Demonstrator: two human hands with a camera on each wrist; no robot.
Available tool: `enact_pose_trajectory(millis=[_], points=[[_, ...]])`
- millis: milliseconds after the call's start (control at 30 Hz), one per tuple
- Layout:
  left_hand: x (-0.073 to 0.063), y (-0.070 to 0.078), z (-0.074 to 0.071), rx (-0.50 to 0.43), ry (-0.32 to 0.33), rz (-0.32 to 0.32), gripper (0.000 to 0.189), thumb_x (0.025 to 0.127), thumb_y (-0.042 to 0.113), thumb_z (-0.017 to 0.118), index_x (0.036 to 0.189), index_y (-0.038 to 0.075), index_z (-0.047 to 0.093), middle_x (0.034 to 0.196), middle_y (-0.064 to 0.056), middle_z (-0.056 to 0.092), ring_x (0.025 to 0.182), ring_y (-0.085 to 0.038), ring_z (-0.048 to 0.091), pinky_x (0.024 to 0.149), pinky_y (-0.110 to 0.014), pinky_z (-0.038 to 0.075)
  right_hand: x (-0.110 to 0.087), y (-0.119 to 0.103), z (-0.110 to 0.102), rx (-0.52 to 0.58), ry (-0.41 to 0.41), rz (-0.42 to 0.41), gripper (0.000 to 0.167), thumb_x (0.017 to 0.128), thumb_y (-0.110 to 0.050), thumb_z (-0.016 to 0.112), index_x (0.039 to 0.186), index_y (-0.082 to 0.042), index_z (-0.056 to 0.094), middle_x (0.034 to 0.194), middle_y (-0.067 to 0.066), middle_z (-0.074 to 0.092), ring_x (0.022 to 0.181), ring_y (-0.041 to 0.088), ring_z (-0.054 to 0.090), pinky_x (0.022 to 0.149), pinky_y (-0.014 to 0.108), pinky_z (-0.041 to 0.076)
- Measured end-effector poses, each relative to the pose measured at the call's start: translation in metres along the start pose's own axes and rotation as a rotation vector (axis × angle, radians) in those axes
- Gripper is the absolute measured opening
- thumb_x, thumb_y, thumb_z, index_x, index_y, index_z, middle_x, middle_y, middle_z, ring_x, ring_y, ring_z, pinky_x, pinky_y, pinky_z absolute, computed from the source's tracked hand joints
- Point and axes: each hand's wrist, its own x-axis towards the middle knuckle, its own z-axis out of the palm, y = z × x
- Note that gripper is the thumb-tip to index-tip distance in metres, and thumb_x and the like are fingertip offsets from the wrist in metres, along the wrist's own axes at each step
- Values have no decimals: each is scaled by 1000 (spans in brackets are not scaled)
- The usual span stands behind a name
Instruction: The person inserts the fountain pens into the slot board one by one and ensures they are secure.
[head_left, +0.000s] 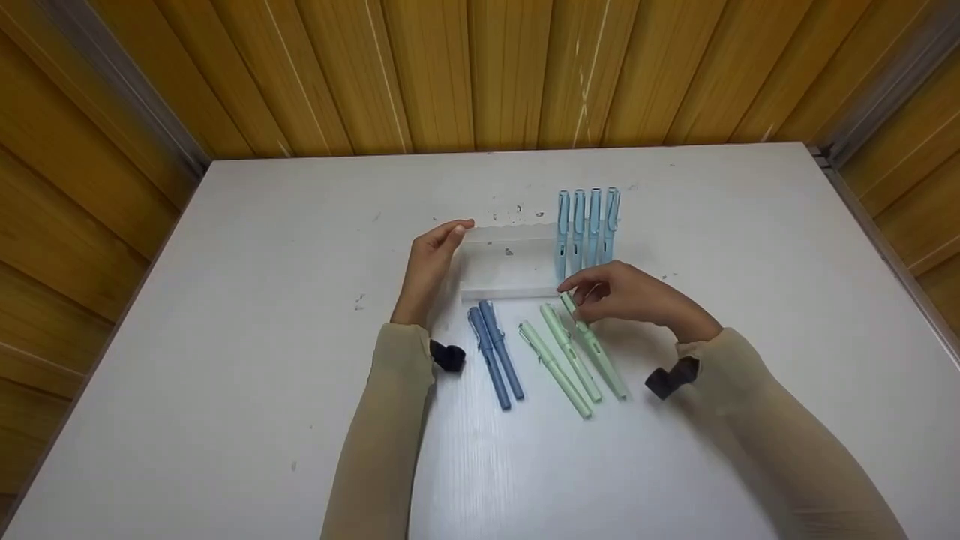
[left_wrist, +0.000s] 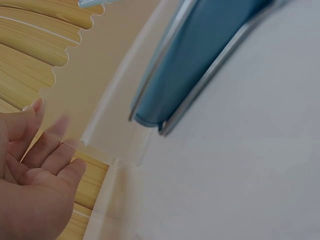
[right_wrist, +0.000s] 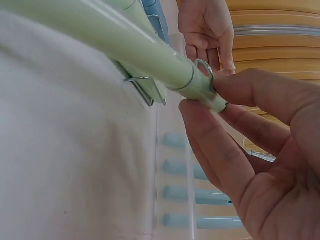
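Note:
My left hand [head_left: 431, 262] pinches the left upper corner of a clear plastic pen stand [head_left: 510, 293] with a scalloped top edge. In the left wrist view, fingers show through the clear panel [left_wrist: 82, 90]. My right hand [head_left: 641, 296] pinches the cap end of a light green pen [head_left: 598, 352] between thumb and fingers, in front of the stand. Its metal clip shows close to the fingertips in the right wrist view, where the barrel [right_wrist: 125, 42] slants away. Several light blue pens [head_left: 578, 229] stand upright side by side at the stand's right end.
Two more green pens [head_left: 555, 367] lie just left of the held one. Further left, two dark blue pens [head_left: 496, 352] lie side by side on the white table [head_left: 262, 360]. A ribbed wooden-looking wall [head_left: 510, 75] rises behind the table's back edge.

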Motion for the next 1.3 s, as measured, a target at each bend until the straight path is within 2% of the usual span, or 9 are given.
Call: enact_pose_trajectory(millis=[333,733,1033,1300], points=[[0,-1,1,0,5,-15,33,98,33,55,120,12,67,131,-2,62,131,-16,49,113,-36,35,3,-11,-5,3,106,-13,40,84,-12,70,123,-10,65,99,8,66,87,20,60,76,25,51],[0,0,0,-5,0,-14,34,97,34,55,120,12,67,131,-2,62,130,-16,50,113,-35,35,9,-27,-9,37,253,-22,39,87,-17,70,125,-16,64,110,10,65,99,23,60,86,31,51],[0,0,0,-19,-1,-12,32,98,31,55,121,11,67,130,-2,62,130,-15,49,113,-34,35,13,-37,-13,90,375,-91,42,88,-12,70,128,-16,62,110,10,65,102,20,62,81,19,51],[1,-1,0,-12,0,-19,33,98,32,55,121,11,67,131,-2,62,130,-16,50,113,-34,35,18,-43,-14,147,491,-126,41,88,-10,69,128,-18,62,107,9,65,99,16,62,83,17,51]])
